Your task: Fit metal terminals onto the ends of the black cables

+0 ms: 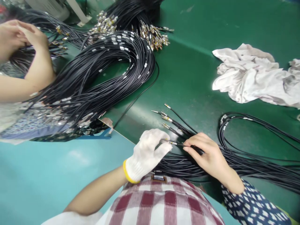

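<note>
My left hand (150, 153), in a white glove with a yellow cuff, pinches the metal end of a black cable (173, 143) between thumb and finger. Bare, my right hand (208, 154) grips the same cable just behind its connector. Several loose cable ends with metal tips (167, 118) lie on the green table beyond my hands. Under and beside my hands, a thick bundle of black cables (182, 167) runs along the table's front edge toward the right.
A large looped cable bundle (140, 65) lies at the left, with more bundled connectors (154, 36) behind it. Another person's bare hands (35, 37) are at the far left. White crumpled cloth (255, 75) sits on the green table (192, 75) at the right.
</note>
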Motion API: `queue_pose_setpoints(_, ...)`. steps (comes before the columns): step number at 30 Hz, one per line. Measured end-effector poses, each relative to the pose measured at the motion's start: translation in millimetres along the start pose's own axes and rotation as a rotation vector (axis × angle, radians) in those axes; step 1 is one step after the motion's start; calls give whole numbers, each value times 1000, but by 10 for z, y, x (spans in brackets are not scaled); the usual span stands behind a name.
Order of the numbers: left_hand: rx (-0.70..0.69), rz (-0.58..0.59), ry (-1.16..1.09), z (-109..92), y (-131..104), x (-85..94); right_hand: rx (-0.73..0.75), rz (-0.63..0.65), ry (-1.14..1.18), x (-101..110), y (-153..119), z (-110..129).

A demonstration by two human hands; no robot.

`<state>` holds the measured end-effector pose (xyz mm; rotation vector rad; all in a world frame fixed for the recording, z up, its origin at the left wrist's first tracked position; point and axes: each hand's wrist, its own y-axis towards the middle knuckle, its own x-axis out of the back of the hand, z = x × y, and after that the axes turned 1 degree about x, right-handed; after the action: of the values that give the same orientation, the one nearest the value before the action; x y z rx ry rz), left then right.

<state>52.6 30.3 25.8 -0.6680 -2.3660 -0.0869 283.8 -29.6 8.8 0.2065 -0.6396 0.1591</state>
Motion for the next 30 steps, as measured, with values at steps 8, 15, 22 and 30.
queue_pose_setpoints(8,242,291,-368,-149,-11,74,-69,52,157,-161,131,294)
queue_pose_setpoints(15,282,287,-305,-155,-50,127,-223,244,378,-194,123,362)
queue_pose_setpoints(22,419,440,-537,-146,-109,118,-394,341,579,-163,79,377)
queue_pose_setpoints(30,456,504,-604,-119,-123,68,-357,333,523,-227,24,392)
